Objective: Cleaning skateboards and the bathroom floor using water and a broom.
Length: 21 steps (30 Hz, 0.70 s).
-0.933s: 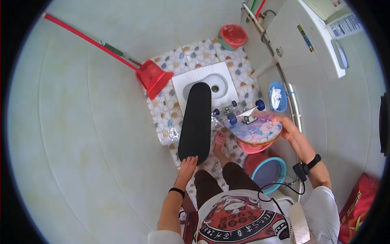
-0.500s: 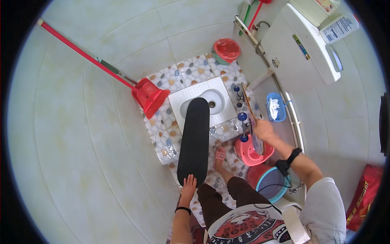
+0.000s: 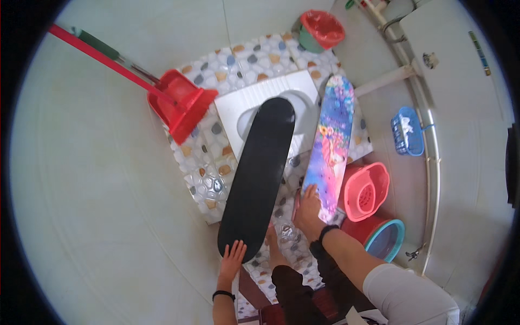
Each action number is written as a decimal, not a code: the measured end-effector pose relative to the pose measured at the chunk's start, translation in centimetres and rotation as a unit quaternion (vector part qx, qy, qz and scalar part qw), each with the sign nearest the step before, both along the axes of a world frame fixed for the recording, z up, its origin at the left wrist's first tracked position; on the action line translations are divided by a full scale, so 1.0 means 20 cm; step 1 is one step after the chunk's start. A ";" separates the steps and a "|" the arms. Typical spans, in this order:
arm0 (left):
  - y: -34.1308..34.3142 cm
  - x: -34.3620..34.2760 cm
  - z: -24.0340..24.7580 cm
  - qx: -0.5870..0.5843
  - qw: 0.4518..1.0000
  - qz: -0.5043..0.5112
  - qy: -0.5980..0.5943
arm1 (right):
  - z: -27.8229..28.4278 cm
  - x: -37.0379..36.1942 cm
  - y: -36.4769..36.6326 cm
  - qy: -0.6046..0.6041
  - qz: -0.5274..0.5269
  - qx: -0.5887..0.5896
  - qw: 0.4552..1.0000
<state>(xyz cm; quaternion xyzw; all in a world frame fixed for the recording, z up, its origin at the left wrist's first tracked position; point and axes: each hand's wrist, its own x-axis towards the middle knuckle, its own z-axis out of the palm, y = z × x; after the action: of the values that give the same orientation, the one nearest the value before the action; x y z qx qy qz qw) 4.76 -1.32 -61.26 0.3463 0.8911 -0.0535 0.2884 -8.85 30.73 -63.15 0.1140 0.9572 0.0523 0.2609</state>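
Skateboards, 2 of them, lie side by side in view, slanting away from the person: a black board on the left, its far end over the squat toilet, and a flowered board on the right, just beside a pink bucket. The left hand spreads its fingers over the black board's near end; the right hand lays its fingers on the flowered board's near left edge. Both undersides are hidden, so I cannot tell whether either grip is closed. For steady handling, I would support each board from below and keep the edges apart.

The pink bucket has a round, holed strainer inside. Near it, a red bucket with a turquoise rim looks grey within; contents unclear. A blue basket holds something white, and a red bag lines the green bin.
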 end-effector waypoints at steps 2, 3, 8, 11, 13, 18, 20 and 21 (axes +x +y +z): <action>0.03 -0.11 -0.14 0.024 1.000 -0.011 0.011 | -0.29 -0.09 0.05 0.018 -0.014 0.041 0.999; 0.07 -0.17 -0.20 0.039 0.999 -0.016 0.010 | -0.43 -0.13 0.10 0.039 -0.024 0.078 0.996; 0.13 -0.24 -0.46 0.034 0.999 0.004 0.010 | -0.61 -0.27 0.03 0.049 -0.021 0.024 0.998; 0.17 -0.26 -0.60 0.057 0.997 0.041 -0.008 | -0.64 -0.30 0.09 0.071 -0.020 0.006 0.997; 0.19 -0.26 -0.63 0.053 0.998 0.026 0.007 | -0.61 -0.33 0.09 0.102 0.007 -0.037 0.994; 0.20 -0.29 -0.66 0.078 0.994 0.072 -0.037 | -0.64 -0.57 -0.15 0.123 0.172 -0.218 0.953; 0.20 -0.30 -0.70 0.074 0.997 0.016 0.022 | -0.74 -0.65 -0.22 0.115 0.158 -0.198 0.960; 0.21 -0.30 -0.69 0.071 0.997 0.016 0.017 | -0.77 -0.64 -0.26 0.098 0.144 -0.181 0.968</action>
<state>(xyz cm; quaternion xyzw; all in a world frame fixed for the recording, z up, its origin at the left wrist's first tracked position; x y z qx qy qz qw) -1.20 2.79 -75.06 0.3502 0.9029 0.0086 0.2491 -21.66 25.47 -78.58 -0.0691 0.9780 -0.0962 0.1717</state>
